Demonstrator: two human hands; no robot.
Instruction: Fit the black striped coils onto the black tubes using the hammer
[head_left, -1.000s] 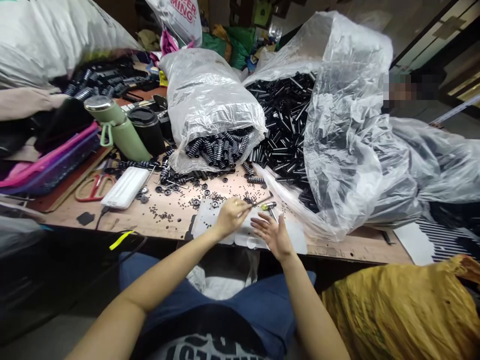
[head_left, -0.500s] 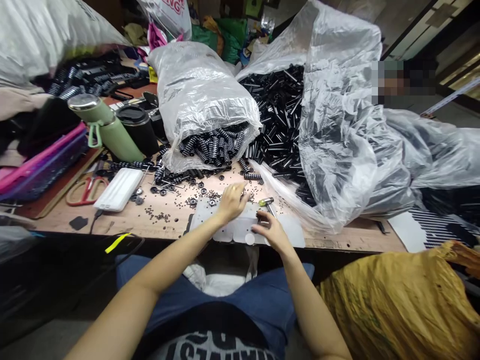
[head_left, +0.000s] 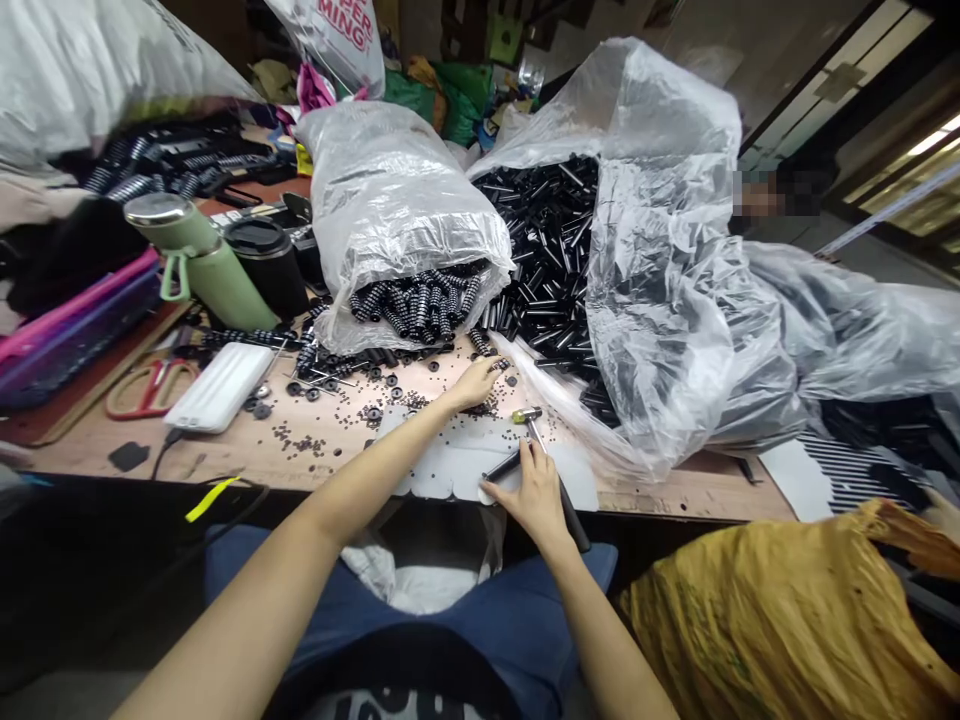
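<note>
My left hand [head_left: 474, 384] reaches out over the wooden bench, its fingers closed round a small ridged black piece [head_left: 501, 365] near the mouth of a plastic bag. Nearer to me, my right hand [head_left: 538, 492] grips a smooth black tube [head_left: 501, 467] between thumb and fingers, above a pale sheet [head_left: 435, 462]. A small hammer [head_left: 527, 414] with a yellowish face lies by the right fingers; its dark handle runs beneath that hand toward the bench edge. Tiny dark bits [head_left: 300, 441] and black washer-like rounds [head_left: 373, 412] are scattered to the left.
One plastic bag [head_left: 405, 180] spills ridged black pieces; a larger bag [head_left: 660, 280] holds smooth black tubes. A green flask [head_left: 202, 260], black cup [head_left: 266, 265], white power bank [head_left: 219, 388] and red-handled scissors [head_left: 154, 390] stand left. A yellow sack [head_left: 780, 610] sits at right.
My left hand has moved forward from over the pale sheet and closed on the ridged piece. The tube in my right hand now shows clearly, and the view has shifted slightly.
</note>
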